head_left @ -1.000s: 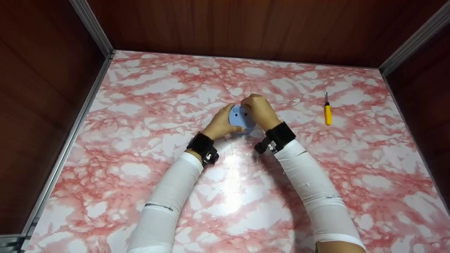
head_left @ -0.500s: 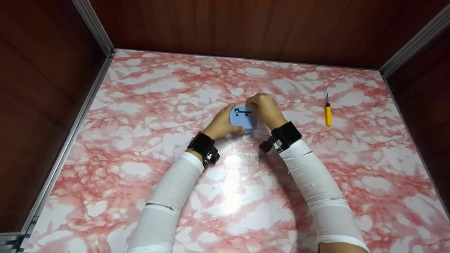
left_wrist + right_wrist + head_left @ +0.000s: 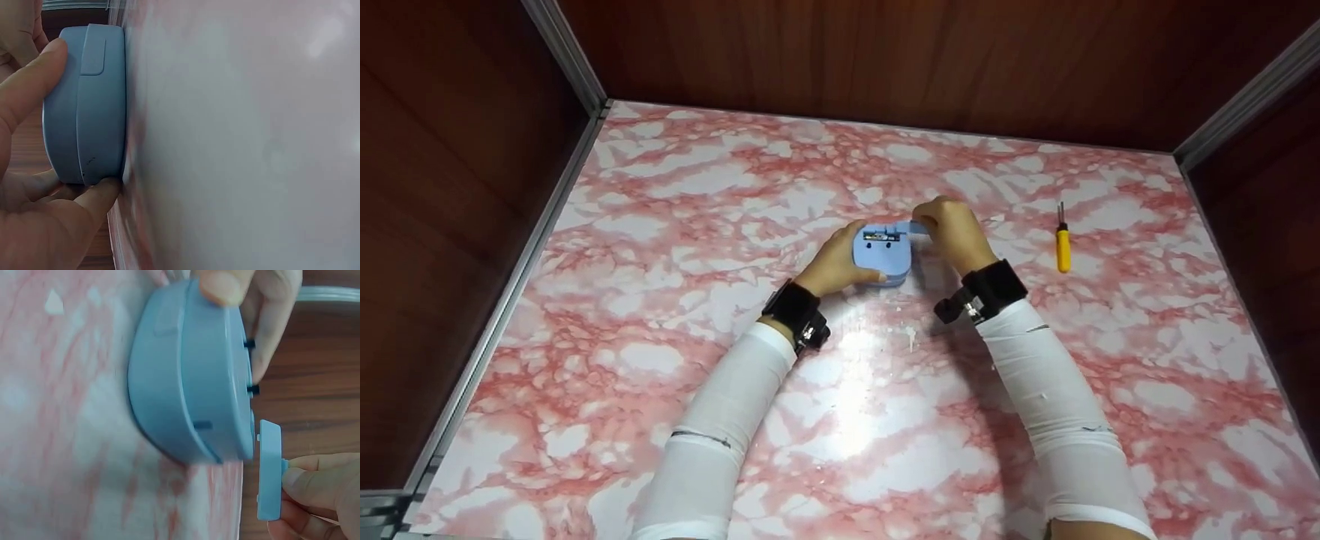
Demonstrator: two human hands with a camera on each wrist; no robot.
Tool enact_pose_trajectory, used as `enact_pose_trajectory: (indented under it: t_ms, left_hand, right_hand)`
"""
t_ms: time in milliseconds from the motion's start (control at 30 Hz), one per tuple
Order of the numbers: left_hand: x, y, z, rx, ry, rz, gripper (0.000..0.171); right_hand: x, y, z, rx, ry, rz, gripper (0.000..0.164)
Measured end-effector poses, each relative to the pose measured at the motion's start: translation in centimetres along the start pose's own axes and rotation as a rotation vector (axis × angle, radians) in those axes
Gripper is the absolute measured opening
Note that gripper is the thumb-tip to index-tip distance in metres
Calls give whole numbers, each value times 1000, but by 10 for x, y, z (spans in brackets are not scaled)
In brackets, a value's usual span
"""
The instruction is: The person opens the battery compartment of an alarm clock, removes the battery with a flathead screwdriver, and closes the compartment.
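Observation:
A rounded light-blue plastic case (image 3: pixel 883 262) rests on the table, its top face bearing two small black pegs and an uncovered slot (image 3: pixel 881 237) with a dark, partly metallic interior. My left hand (image 3: pixel 838 261) grips the case from the left; the left wrist view shows its thumb (image 3: pixel 35 84) on the top face and fingers at the side. Just right of the case, my right hand (image 3: pixel 958 234) pinches a small light-blue battery cover (image 3: pixel 270 469) by a tab between thumb and fingers. The cover is apart from the case in the right wrist view.
A screwdriver (image 3: pixel 1063 249) with a yellow handle lies to the right on the red-and-white marbled table (image 3: pixel 660 247), its shaft pointing to the back. Dark wooden panels (image 3: pixel 885 60) with grey metal edging enclose the table at the back and both sides.
My right hand has moved right, lifting the cover off the case's top face and exposing the slot beneath. My left hand still holds the case, nearly in place.

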State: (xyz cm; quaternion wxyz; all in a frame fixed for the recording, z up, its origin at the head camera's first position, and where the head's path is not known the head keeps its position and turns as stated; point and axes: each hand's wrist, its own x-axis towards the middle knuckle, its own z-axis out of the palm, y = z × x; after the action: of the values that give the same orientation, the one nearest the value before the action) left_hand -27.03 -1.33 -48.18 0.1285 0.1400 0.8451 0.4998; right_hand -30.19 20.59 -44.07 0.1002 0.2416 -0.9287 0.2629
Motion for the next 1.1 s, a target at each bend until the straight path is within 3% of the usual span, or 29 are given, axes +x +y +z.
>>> enact_pose_trajectory:
  t_ms: [167,800,933,1100]
  left_hand:
    - [-1,0,2,5,-16,-19,104]
    - [-2,1,3,-23,2,-25,104]
    - [-2,0,3,-12,2,-34,104]
    - [-1,1,1,16,10,-44,103]
  right_hand:
    - [-5,11,-8,-6,27,-23,33]
    - [-20,50,-23,-44,-20,102,42]
    - [-21,56,-24,-47,4,87,46]
    - [-18,64,-23,-66,10,75,40]
